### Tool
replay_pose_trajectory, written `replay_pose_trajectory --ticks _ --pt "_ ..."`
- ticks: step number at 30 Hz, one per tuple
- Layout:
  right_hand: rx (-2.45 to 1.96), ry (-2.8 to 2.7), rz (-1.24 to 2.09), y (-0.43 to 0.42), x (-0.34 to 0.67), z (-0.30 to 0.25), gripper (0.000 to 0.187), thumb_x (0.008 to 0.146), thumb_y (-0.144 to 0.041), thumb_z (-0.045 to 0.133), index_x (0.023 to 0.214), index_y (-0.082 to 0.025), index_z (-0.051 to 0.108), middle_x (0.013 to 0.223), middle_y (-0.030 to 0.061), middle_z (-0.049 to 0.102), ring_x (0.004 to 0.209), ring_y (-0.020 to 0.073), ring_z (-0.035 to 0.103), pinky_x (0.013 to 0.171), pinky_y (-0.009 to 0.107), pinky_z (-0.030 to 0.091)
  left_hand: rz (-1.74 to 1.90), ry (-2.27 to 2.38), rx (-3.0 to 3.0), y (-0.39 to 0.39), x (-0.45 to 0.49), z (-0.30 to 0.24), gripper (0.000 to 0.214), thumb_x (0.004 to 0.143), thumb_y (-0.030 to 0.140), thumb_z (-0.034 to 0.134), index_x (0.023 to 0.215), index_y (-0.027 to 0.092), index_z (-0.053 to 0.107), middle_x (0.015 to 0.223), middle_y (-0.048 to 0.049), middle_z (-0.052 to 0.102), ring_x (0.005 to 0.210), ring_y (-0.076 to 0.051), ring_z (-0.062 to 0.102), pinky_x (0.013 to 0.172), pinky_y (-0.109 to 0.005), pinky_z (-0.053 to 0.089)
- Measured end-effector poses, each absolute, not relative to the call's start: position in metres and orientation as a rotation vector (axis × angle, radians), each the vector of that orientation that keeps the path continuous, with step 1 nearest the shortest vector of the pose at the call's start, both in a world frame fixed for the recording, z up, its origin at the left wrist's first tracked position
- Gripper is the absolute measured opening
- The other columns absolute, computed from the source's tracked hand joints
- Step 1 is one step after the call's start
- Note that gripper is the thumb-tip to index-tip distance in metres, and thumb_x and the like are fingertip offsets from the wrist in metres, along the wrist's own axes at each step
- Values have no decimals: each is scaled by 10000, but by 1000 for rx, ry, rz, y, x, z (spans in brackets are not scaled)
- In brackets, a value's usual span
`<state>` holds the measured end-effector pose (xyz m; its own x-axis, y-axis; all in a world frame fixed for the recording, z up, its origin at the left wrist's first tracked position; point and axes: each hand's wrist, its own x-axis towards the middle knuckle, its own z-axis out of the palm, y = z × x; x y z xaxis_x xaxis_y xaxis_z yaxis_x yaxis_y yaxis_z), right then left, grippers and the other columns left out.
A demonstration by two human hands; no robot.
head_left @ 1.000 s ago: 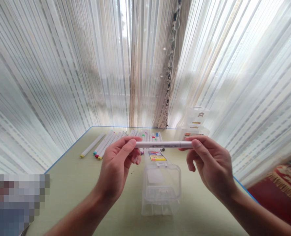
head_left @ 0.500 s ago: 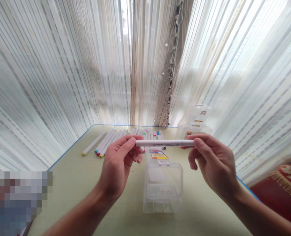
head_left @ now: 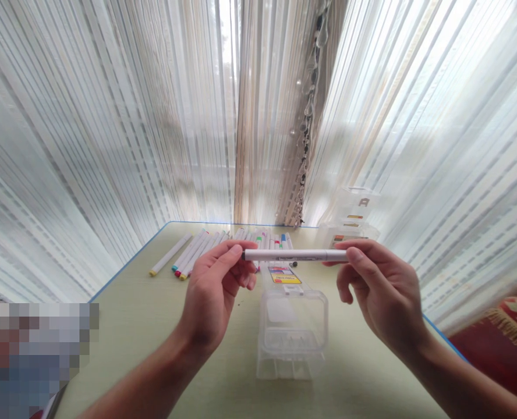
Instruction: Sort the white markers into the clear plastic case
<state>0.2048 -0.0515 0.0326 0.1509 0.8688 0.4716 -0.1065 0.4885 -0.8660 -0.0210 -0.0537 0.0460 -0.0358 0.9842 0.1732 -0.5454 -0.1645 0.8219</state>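
Between my two hands a white marker pen (head_left: 296, 255) is held level above the table. The thumb and fingers of my left hand (head_left: 217, 285) pinch its dark left end. My right hand (head_left: 381, 285) pinches the other end, with its lower fingers curled. Below the pen, a clear plastic case (head_left: 293, 334) stands on the table with its lid raised; dividers show inside, and a yellow label (head_left: 286, 274) is on its far part. Behind my hands lie several white markers (head_left: 197, 253) with coloured ends, partly hidden by my left hand and the held pen.
The pale green table (head_left: 136, 326) has a blue edge. Another clear plastic case (head_left: 350, 224) stands at the back right. Striped string curtains (head_left: 188, 116) hang behind the table, with a beaded strand (head_left: 308, 110) among them. A red patterned cloth (head_left: 498, 331) is at the right.
The whole view has shifted slightly, moving the scene a little to the right. More of the pen's dark left end now shows by my left fingertips; both hands keep their pinch.
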Motion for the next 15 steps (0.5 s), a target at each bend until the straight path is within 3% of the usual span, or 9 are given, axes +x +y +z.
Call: replay_pose_trajectory --ticks 15 --pt "-795 -1230 821 -53 205 30 160 933 -338 698 985 -190 728 755 26 712 418 89 565 361 206 398 1533 694 939 -54 -20 46 150 847 247 711 882 111 764 649 -12 616 540 -73 492 532 -212 432"
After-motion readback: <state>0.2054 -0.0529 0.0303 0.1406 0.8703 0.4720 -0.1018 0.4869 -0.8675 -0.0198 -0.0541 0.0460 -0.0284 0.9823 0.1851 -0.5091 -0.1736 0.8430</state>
